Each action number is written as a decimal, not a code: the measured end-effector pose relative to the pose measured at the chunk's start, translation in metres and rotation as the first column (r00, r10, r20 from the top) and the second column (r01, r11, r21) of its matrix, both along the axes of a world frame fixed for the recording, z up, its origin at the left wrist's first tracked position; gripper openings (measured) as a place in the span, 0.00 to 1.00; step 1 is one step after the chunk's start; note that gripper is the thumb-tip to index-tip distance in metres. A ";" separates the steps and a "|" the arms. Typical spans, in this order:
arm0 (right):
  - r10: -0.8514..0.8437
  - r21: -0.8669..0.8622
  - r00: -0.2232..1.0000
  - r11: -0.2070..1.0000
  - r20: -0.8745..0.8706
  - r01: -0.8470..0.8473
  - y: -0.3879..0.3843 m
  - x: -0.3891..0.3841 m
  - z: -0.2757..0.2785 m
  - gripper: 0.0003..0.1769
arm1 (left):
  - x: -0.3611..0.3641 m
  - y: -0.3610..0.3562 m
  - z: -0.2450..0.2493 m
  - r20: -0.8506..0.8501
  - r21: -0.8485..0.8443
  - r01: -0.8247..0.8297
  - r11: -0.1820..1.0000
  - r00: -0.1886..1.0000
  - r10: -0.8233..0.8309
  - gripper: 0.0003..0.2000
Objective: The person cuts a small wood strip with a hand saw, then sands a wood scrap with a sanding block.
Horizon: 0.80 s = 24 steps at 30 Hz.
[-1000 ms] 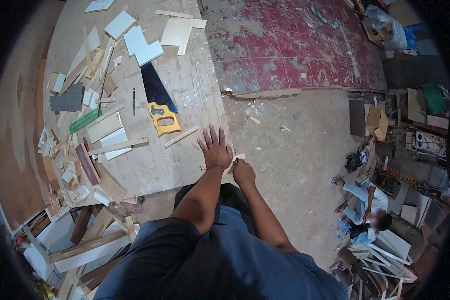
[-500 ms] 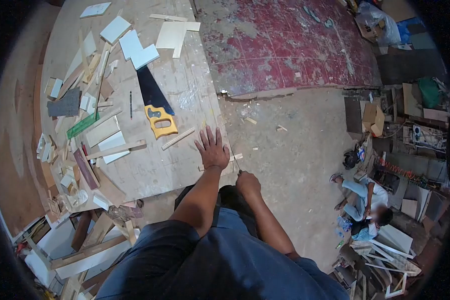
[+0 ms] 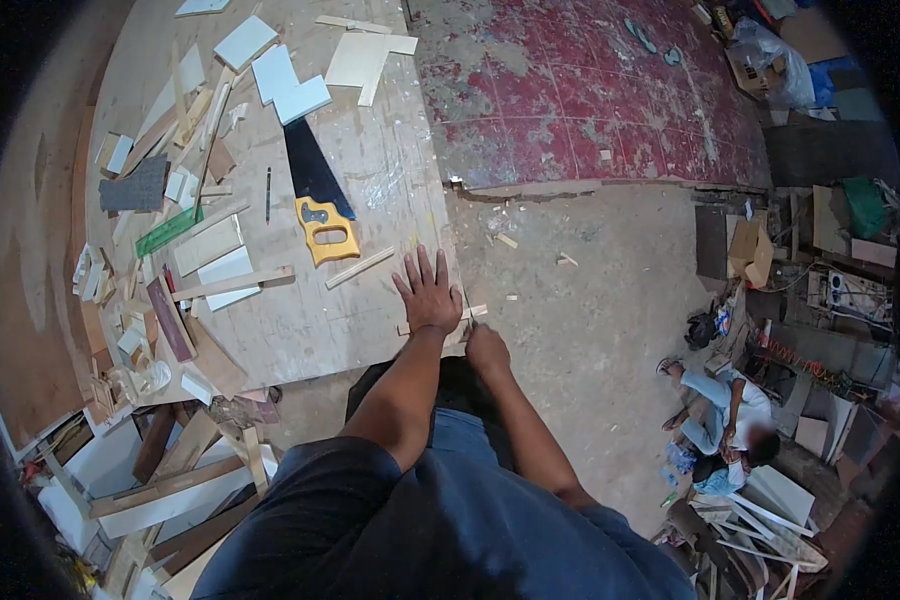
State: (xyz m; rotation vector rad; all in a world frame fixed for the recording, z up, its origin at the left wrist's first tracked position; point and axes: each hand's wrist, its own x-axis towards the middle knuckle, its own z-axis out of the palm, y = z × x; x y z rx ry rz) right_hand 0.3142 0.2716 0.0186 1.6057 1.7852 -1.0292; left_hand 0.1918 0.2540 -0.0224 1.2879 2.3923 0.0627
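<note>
My left hand (image 3: 429, 298) lies flat, fingers spread, over a narrow wood strip (image 3: 475, 312) at the worktable's right edge. The strip's end sticks out past the edge. Beside it, my right hand (image 3: 488, 350) is closed round the handle of a thin saw, its blade (image 3: 468, 305) seen almost edge-on against the strip. How far the blade has cut in is too small to tell. A handsaw with a yellow handle (image 3: 328, 237) rests on the table ahead of my left hand, near a loose wood strip (image 3: 360, 269).
Offcuts, white board pieces (image 3: 290, 90), a pencil (image 3: 268, 195) and a green strip (image 3: 167, 232) lie on the worktable (image 3: 315, 350). Scrap wood (image 3: 175, 500) is piled at lower left. Another person (image 3: 725, 415) sits on the right among tools and boards.
My right hand has moved forward along the table edge with the saw, closer to the wood strip. My left hand stays on the strip. The view has shifted slightly.
</note>
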 end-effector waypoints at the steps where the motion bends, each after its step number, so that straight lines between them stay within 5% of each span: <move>1: -0.032 0.021 0.999 0.999 -0.034 0.033 0.004 -0.006 -0.009 0.19 | 0.001 0.000 0.001 -0.002 0.001 0.002 1.000 1.000 -0.002 0.38; 8: -0.033 0.097 0.998 0.995 -0.049 0.038 -0.018 0.016 0.029 0.20 | 0.000 0.000 0.001 0.005 -0.011 0.001 1.000 1.000 -0.001 0.38; 14: -0.044 0.090 0.998 0.995 -0.041 0.047 -0.004 -0.003 -0.008 0.18 | 0.001 0.000 -0.002 -0.026 -0.006 -0.001 1.000 1.000 0.001 0.38; 19: 0.055 -0.003 0.997 0.998 0.055 -0.055 -0.017 0.018 0.039 0.17 | 0.000 0.001 0.001 0.010 -0.018 -0.012 1.000 1.000 0.012 0.38; 24: 0.044 0.052 0.999 0.998 -0.028 -0.042 -0.005 -0.004 0.008 0.17 | 0.001 0.001 -0.001 -0.010 -0.016 0.000 1.000 1.000 -0.001 0.39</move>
